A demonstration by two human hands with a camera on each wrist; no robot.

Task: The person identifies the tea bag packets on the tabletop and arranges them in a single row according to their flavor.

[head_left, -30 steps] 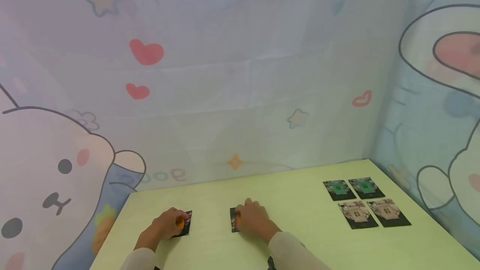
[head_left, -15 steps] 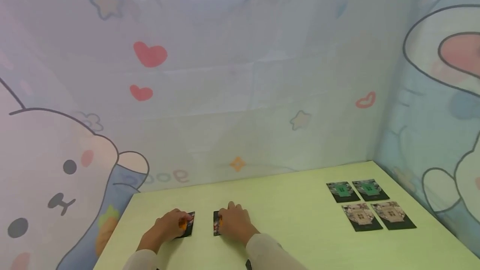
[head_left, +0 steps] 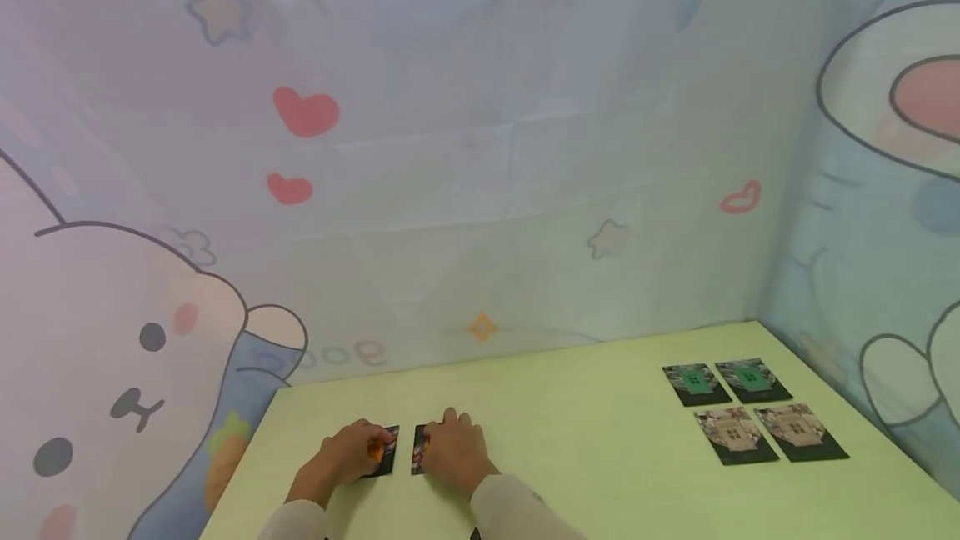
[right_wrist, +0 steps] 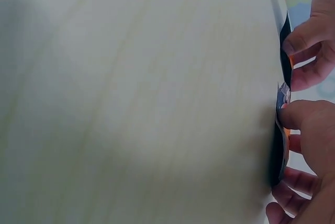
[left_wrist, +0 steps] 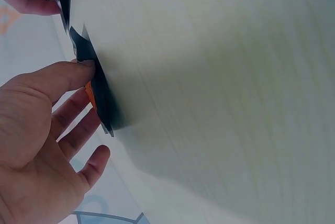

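Over the table's [head_left: 585,423] left half, fingers [left_wrist: 78,137] hide much of the left packet [head_left: 389,455] and the right packet [head_left: 417,450]; we see the left hand [head_left: 347,452] pinching one, the right hand [head_left: 455,450] the other. Both are dark, orange-patched, just apart. Only the wrist views show us their bent, edge-on shape. Four flat packets [head_left: 798,432] lie toward the table's right end.

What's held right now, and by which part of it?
Left dark packet: in the left grip, around its middle. Right dark packet: in the right grip, from middle toward its outer end.
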